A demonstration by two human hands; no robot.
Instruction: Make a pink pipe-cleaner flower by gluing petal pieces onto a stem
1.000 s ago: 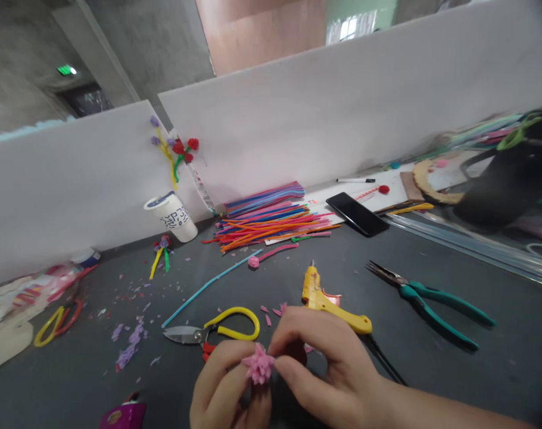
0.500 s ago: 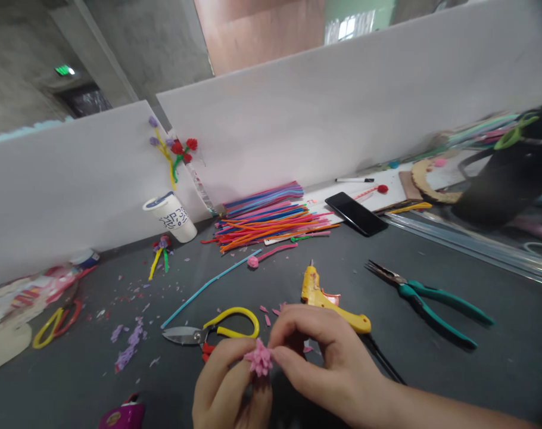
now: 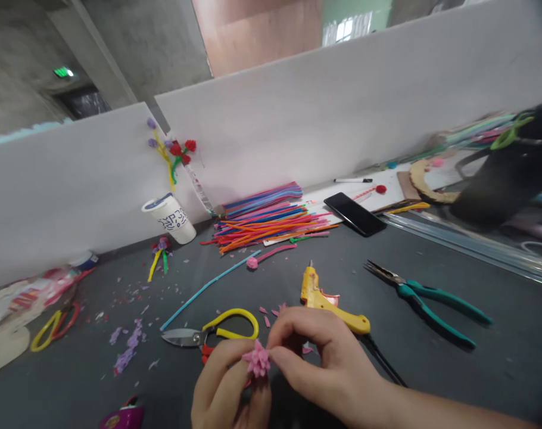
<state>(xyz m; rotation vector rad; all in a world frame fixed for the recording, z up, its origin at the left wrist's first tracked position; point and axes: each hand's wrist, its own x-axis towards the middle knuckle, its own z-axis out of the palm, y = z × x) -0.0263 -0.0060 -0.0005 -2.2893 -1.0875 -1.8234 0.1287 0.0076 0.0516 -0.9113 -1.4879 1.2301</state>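
Currently, the pink flower (image 3: 257, 360) is up in front of the person, above the tabletop (image 3: 512, 369), held in the fingers of the left hand (image 3: 229, 384), which curl around its left side and below it. The right hand (image 3: 327, 363) meets its right edge, thumb and forefinger drawn narrow with their tips nearly together; whether they pinch a petal is too small to tell. Just beyond the left hand, partly covered by it, lie the shears (image 3: 203, 338) with one yellow and one red handle, blades pointing left. Behind the right hand rests the yellow glue gun (image 3: 313, 293), nozzle pointing away, its black cord (image 3: 385, 360) trailing toward the forearm. Pink scraps (image 3: 267, 322) are scattered between the two tools. Farther right, the teal-handled pliers (image 3: 404, 288) lie with their handles spread. A light blue stem (image 3: 217, 277) slants behind the shears, ending near a pink ball (image 3: 252, 263) on a pink stem. Beyond these, a pile of coloured stems (image 3: 271, 226) sits to the left of a black phone (image 3: 355, 214). Purple scraps (image 3: 128, 351) lie left of the shears, and a white cup (image 3: 170, 220) stands by the partition (image 3: 271, 131).
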